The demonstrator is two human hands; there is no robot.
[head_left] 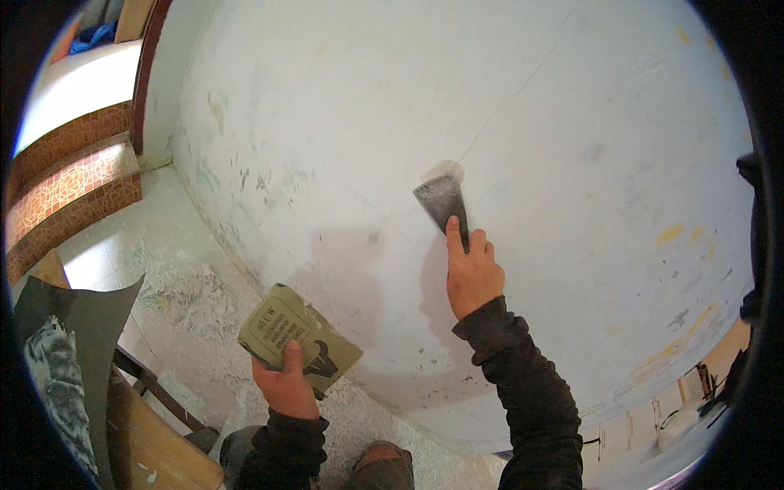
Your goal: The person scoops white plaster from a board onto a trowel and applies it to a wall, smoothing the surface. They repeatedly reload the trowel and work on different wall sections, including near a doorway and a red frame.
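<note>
Overhead, the right hand (472, 273) reaches up on an extended arm, fingers wrapped around a scraper (443, 202), index finger along its blade, pressed flat against the wall (343, 106). Lower down, the left hand (286, 384) grips folded sandpaper (296, 335) near the floor (188, 302).

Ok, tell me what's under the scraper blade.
The scraper lies flat on the white wall, pressed by the right hand. A pale filler patch shows at its tip, on a thin crack. What lies beneath the blade is covered.
</note>
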